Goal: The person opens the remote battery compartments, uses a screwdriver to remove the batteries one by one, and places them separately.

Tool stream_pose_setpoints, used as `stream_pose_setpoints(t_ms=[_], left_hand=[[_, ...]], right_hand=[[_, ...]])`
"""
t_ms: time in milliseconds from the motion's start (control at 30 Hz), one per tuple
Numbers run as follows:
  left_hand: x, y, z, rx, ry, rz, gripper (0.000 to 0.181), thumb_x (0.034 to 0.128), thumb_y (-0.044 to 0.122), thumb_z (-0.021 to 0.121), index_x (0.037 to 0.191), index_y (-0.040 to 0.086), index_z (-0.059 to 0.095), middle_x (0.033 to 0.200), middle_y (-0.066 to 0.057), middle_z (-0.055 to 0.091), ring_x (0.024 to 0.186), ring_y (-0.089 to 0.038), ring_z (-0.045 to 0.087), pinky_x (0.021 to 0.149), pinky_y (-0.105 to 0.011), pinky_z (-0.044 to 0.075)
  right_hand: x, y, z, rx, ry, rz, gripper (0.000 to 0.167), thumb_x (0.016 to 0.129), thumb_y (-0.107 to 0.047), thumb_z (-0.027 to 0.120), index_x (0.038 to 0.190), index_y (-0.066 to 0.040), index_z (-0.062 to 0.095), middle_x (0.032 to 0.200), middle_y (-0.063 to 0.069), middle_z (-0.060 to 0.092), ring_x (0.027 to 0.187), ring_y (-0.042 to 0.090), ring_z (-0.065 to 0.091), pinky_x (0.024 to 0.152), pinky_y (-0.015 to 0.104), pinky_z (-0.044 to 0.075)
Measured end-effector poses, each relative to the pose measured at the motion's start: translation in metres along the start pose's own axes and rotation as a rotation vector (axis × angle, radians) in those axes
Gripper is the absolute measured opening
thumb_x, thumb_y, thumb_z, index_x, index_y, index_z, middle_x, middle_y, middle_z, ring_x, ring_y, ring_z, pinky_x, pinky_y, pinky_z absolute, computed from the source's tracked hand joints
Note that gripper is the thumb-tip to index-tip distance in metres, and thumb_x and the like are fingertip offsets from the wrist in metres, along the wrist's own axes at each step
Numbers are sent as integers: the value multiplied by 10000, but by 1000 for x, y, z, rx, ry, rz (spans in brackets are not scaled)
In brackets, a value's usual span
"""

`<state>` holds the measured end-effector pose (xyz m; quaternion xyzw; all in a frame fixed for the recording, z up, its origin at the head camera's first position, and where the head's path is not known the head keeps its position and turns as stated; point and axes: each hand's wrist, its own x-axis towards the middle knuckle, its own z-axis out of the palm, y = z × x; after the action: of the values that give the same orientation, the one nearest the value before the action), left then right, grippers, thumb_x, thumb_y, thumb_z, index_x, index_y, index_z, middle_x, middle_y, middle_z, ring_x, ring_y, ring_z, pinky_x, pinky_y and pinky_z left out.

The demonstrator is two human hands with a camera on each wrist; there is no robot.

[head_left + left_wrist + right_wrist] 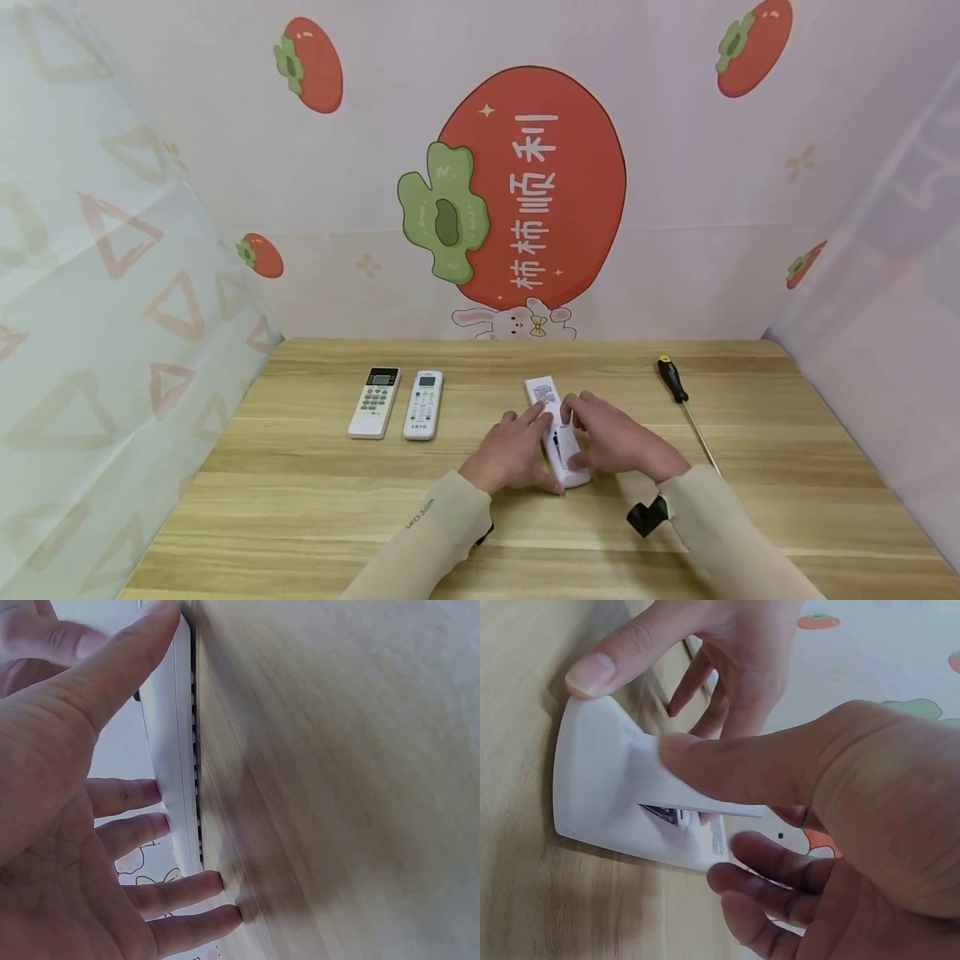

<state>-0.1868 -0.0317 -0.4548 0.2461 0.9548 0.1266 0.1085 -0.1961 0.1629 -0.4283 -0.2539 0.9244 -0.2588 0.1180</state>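
Observation:
A white remote control [542, 390] lies face down on the table, right of its middle. My left hand [513, 450] holds it steady, the thumb on its near end and two fingertips against its side in the left wrist view. My right hand [615, 433] pinches the battery cover [649, 772], its thumb on top. One long edge of that cover stands raised, tilted up from the remote. Through the gap a dark part of the battery compartment [664, 813] shows. Whether batteries sit inside is too small to tell.
Two more white remotes lie face up on the left, one with a dark-framed screen [374, 403], the other rounder [423, 406]. A screwdriver [672, 380] with a black and yellow handle lies at the right. Patterned wall sheets enclose the wooden table [300, 517].

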Motion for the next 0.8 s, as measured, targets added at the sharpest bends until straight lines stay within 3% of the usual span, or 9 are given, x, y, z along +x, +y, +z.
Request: stream_pose_setpoints(t_ms=[267,500,800], left_hand=[[-1,-1,0,9,10,5,1033,703,592,875,1530,142,450,1635,-50,325,1311,-343,472,1031,-484,469],[-1,0,1,-4,3,-3,1035,701,596,874,1532,151,446,1637,-44,320,1321,-350,464,1040,-488,461],[-2,0,1,13,10,-4,1061,696,606,872,1541,136,437,1642,-44,312,1350,-360,451,1048,-491,458]], right_hand=[[-3,4,-3,118,12,-141,250,907,54,701,1005,-90,521,889,2,587,823,138,552,693,279,492],[-6,7,-2,157,53,-168,198,945,74,632,1016,-87,543,919,11,606,852,138,565,721,281,504],[-11,17,-5,181,166,-151,188,949,93,596,1054,-62,580,891,5,596,830,142,561,719,287,503]])
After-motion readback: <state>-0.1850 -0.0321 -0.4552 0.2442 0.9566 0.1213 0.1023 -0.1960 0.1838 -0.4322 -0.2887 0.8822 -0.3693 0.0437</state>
